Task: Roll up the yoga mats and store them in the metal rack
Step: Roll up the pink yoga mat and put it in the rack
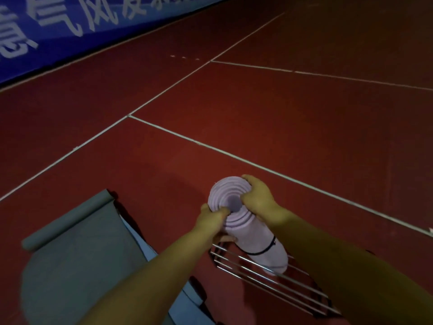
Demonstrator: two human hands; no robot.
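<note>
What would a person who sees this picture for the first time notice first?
First, the rolled pale purple yoga mat near the lower middle, standing on end in the metal rack, a black strap around it. The left hand and right hand each hold its spiral top end. To the left a grey yoga mat lies mostly flat, only its far end rolled, on the red court floor with white lines.

The rolled mat (248,221) stands tilted between both sets of fingers: the left hand (210,220) on its near-left rim, the right hand (256,195) on its far-right rim. Its lower end sits in the metal rack (269,277), below the fingers. Left of the fingers, a partly unrolled mat (77,261) lies on the floor (257,109). A banner (58,26) stands far behind, left.
</note>
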